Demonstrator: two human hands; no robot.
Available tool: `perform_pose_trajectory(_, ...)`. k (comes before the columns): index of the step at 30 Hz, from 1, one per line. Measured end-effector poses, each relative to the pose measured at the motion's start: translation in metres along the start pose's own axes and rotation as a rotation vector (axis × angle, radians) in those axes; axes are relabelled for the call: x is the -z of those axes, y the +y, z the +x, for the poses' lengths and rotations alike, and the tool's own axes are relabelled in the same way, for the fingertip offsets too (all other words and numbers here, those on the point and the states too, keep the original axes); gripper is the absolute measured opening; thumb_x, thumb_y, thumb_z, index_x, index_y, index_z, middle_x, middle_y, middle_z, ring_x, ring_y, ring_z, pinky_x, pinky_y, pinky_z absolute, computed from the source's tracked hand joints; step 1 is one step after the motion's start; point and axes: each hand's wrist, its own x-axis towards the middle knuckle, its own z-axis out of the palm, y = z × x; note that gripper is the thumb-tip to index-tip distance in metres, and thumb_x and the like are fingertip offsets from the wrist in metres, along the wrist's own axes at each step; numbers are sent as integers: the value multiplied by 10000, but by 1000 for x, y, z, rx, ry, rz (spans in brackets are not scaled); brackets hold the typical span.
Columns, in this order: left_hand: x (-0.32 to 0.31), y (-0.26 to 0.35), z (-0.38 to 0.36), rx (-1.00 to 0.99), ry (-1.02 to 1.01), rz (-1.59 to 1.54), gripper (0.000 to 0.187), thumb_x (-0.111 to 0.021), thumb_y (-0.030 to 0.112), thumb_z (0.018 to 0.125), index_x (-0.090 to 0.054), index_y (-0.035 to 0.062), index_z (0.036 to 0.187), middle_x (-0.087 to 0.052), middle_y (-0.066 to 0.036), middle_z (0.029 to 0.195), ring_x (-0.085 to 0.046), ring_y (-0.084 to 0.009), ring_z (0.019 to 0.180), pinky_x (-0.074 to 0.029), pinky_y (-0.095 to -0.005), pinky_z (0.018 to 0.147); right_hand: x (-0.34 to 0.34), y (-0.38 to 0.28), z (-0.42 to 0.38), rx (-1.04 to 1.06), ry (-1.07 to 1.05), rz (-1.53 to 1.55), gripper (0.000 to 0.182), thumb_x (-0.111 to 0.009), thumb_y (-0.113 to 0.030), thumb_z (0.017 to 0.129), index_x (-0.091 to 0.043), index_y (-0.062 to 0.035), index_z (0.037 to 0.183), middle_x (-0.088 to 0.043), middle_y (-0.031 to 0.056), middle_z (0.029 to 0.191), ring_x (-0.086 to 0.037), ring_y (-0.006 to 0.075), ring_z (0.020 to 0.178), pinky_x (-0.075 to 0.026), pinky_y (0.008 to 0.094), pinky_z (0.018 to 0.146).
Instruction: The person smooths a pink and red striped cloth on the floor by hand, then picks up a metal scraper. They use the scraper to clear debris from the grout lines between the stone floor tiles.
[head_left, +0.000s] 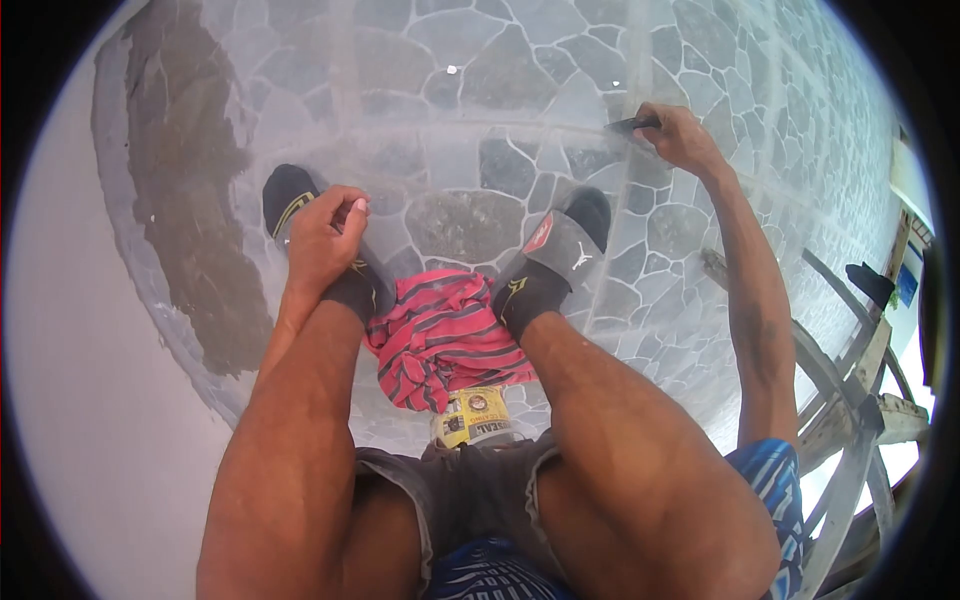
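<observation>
My right hand [680, 138] is stretched out to the right over the stone-patterned floor [465, 226], closed on a thin dark flat blade [630, 125] whose edge points left, close to a pale line. Its handle is covered by the fingers. My left hand [325, 230] hangs in front of my left knee, above the left slide sandal. Its fingers are curled in with the thumb against them; whatever they may hold is hidden. Between my feet lies a crumpled pink cloth with dark stripes [445, 335].
A bucket with a yellow label [474, 415] stands behind the cloth. My socked feet wear dark slides [575, 250]. At left are a dark grey patch [195, 190] and a white wall [90, 400]. A wooden frame [855, 400] stands at right; small white bits [452, 70] lie ahead.
</observation>
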Motion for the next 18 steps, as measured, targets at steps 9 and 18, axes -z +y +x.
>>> perform_pose_trajectory(9,1,-2,1,-1,-9,24,86,-666,80,965,-720,22,997,-719,-47,779,-666,-127,671,-509,-265,632,10,13,-1,-176,35,117,151,-723,-174,944,-701,-49,1027,-619,54,754,-546,148,698,-446,345,672)
perform_pose_trajectory(18,-1,-4,-4,39,0,-3,89,-671,88,965,-720,20,994,-719,-59,783,-678,-130,683,-523,-271,639,4,19,-9,-298,28,383,161,-742,-173,948,-696,-41,1028,-690,27,843,-586,131,793,-476,307,761)
